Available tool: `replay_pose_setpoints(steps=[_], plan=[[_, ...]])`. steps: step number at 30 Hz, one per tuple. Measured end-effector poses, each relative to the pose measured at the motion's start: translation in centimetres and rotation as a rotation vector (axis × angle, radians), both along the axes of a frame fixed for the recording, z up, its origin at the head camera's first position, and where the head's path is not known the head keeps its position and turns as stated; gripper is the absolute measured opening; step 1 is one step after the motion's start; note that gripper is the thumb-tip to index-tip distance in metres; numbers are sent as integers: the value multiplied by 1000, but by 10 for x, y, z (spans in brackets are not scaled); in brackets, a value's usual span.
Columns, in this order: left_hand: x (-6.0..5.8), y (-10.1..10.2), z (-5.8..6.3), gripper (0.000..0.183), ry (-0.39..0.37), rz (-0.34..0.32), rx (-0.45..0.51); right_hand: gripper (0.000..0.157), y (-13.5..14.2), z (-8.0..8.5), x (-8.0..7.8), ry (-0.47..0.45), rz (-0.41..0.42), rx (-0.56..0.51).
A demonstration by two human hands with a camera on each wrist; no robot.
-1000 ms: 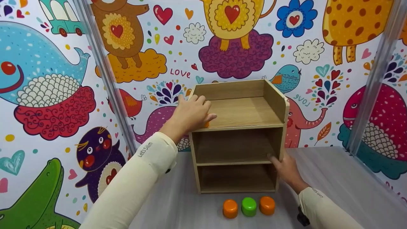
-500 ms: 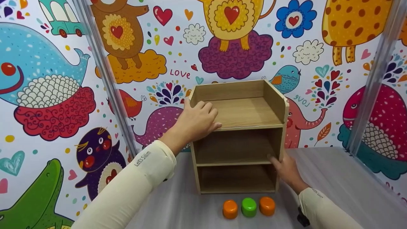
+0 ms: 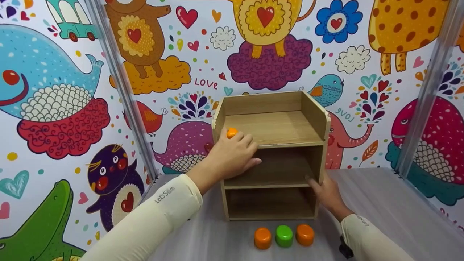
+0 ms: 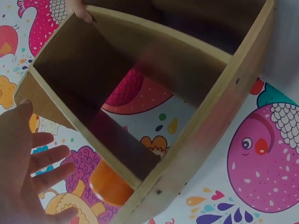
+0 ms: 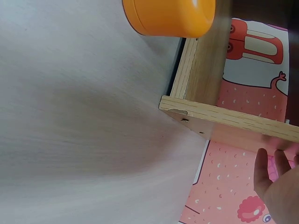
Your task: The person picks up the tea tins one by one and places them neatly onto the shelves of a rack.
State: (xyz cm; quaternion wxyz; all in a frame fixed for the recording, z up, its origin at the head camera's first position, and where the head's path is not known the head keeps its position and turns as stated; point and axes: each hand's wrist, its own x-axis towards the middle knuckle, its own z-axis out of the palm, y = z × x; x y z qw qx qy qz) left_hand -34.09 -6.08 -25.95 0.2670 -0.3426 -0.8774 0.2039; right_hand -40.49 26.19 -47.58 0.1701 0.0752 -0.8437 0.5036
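Orange cylinder, centre frame, apparently placed; left hand spread, withdrawal presumably required; shelf unit pinched by right hand.

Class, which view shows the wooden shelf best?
The head view: all three levels of the shelf face us, partly behind the left hand. The left wrist view crops it at a slant; the right wrist view shows mainly a bottom corner.

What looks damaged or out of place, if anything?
The wooden shelf unit seems to have a chip at its lower right front corner, near an orange cylinder in the right wrist view: the edge trim looks ragged there. I see nothing spilled or toppled.
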Motion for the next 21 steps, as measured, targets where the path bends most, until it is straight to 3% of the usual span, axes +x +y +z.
replay_pose_setpoints(steps=[11,21], plan=[[1,0,-42,48,-3,-57,-39,78,2,-2,0,1,3,-10],[-1,-1,-77,45,-46,-70,-55,79,0,0,0,-12,8,-13]])
